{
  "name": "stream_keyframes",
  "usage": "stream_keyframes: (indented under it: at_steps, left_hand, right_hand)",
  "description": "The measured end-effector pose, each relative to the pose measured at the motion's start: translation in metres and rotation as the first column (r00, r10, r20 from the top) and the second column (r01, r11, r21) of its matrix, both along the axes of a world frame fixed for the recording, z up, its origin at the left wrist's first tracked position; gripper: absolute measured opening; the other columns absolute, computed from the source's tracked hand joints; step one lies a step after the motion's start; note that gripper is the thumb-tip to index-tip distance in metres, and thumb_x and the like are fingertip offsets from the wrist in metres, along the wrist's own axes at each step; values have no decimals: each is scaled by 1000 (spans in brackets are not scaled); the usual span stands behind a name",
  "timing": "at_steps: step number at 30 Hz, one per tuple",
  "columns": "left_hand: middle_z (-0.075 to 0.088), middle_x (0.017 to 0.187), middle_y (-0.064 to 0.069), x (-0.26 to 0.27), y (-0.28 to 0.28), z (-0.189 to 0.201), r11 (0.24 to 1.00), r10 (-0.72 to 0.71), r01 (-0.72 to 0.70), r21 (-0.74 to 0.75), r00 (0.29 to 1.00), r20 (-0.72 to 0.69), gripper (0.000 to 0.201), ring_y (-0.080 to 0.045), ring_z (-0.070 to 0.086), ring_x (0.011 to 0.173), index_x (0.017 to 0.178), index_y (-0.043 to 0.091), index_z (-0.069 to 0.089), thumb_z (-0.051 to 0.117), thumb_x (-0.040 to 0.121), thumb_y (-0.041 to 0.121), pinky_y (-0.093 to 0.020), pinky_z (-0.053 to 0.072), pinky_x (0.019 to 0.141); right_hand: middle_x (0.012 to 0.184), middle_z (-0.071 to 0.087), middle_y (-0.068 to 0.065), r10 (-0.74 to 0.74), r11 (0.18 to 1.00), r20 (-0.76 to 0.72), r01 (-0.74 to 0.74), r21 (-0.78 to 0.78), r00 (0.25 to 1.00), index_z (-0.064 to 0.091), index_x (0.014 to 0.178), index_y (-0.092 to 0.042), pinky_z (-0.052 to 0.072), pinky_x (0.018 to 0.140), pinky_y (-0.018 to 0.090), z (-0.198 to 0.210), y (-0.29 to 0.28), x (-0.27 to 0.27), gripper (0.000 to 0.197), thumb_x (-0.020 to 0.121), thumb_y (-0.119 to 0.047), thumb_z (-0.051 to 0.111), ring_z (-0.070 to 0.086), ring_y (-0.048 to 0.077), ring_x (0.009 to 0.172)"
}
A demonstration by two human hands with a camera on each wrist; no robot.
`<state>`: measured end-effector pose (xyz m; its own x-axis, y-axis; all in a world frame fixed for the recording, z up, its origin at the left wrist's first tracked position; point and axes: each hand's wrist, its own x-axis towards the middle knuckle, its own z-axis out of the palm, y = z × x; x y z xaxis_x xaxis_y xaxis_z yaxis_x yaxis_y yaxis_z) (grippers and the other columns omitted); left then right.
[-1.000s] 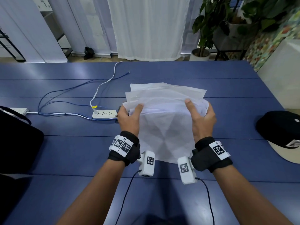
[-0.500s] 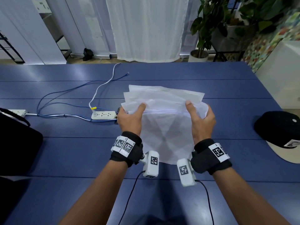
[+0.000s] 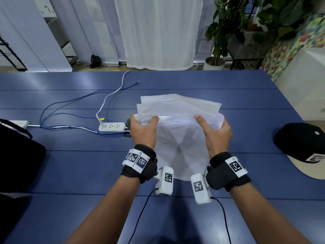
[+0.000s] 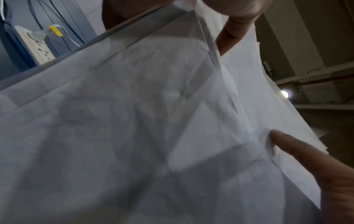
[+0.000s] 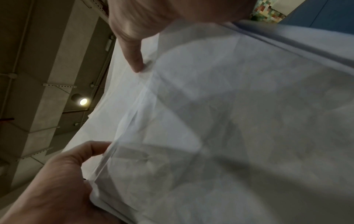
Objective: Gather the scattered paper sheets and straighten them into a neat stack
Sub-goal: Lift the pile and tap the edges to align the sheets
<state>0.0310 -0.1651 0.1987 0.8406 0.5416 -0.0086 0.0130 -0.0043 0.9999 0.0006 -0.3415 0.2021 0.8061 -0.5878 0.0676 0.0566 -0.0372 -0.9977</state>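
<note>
A bundle of several white paper sheets (image 3: 179, 136) stands tilted on its lower edge on the blue table (image 3: 70, 169), its top edges fanned and uneven. My left hand (image 3: 143, 128) grips the bundle's left side, thumb on the near face. My right hand (image 3: 217, 132) grips the right side the same way. The left wrist view is filled by the paper sheets (image 4: 153, 136), with a thumb (image 4: 298, 151) pressed on them. In the right wrist view a thumb (image 5: 134, 60) and fingers (image 5: 80, 153) pinch the paper sheets (image 5: 229, 121).
A white power strip (image 3: 111, 127) with blue and white cables lies just left of my left hand. A black cap (image 3: 302, 143) sits at the right table edge. A black bag (image 3: 15, 155) rests at the left. A second power strip (image 3: 19, 123) is at the far left.
Both hands keep their grip on the bundle, which has barely shifted; the hands sit slightly higher on the sheets' sides and the fanned top edges look much the same.
</note>
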Motion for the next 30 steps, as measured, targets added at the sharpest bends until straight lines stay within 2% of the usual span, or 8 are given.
stream_keyframes:
  at_steps: [3,6,11,14,18,22,26,30]
  left_hand:
    - [66,83,11,0,1,-1,1000,-2,2,30,1000,-10,27,-15,63,80,91,17,58,69,67,21,-30,50,81]
    - [67,84,11,-2,0,-1,1000,-15,15,24,1000,10,31,-17,64,83,93,18,59,67,64,26,-31,52,84]
    - [70,84,6,-9,-3,-1,1000,0,3,-26,994,111,47,-10,64,74,89,18,59,77,64,53,-25,51,76]
    - [70,92,0,-9,-4,4,1000,20,-17,-23,991,129,62,-12,64,77,95,18,54,77,57,61,-22,49,73]
    - [69,103,-1,-7,-11,13,1000,22,-22,2,997,80,80,-15,68,89,108,21,49,79,50,68,-24,52,79]
    - [65,109,5,-3,-15,21,998,64,-64,7,996,-55,89,-18,62,101,112,29,44,72,44,81,-30,47,81]
    - [61,109,5,4,-14,30,998,51,-54,-9,983,-177,84,-16,59,95,113,29,42,74,48,73,-32,43,76]
    - [65,105,5,4,-14,28,997,83,-83,3,987,-136,68,-22,61,99,108,27,44,67,53,60,-36,47,83]
  right_hand:
    - [86,76,-11,-28,1000,-6,28,7,1000,71,88,-25,58,86,39,-1,0,1,40,60,-48,87,72,11,88]
    - [87,75,-12,-48,999,-16,47,-24,999,70,88,-27,57,87,36,-3,2,2,43,58,-53,86,70,12,91]
    - [80,70,-13,-79,996,-43,77,-45,996,67,84,-29,56,87,40,-5,-2,5,14,70,-26,66,66,23,97]
    - [76,67,-16,-63,995,-17,62,-72,998,63,79,-30,54,83,34,-7,-4,2,12,76,-19,60,64,27,98]
    - [82,72,-17,-14,996,49,18,-82,999,67,85,-28,52,87,25,-7,0,-3,15,79,-41,73,65,19,101]
    - [81,69,-14,-30,998,56,32,-47,998,63,77,-25,54,89,41,-11,1,-5,46,70,-69,72,62,24,98]
    - [59,57,-18,-32,999,80,34,-25,996,57,63,-29,50,74,35,-9,0,-7,36,77,-58,73,53,11,70]
    - [75,66,-15,-39,999,23,40,-18,999,66,76,-26,53,86,43,-8,-1,-3,36,71,-61,75,63,21,90]
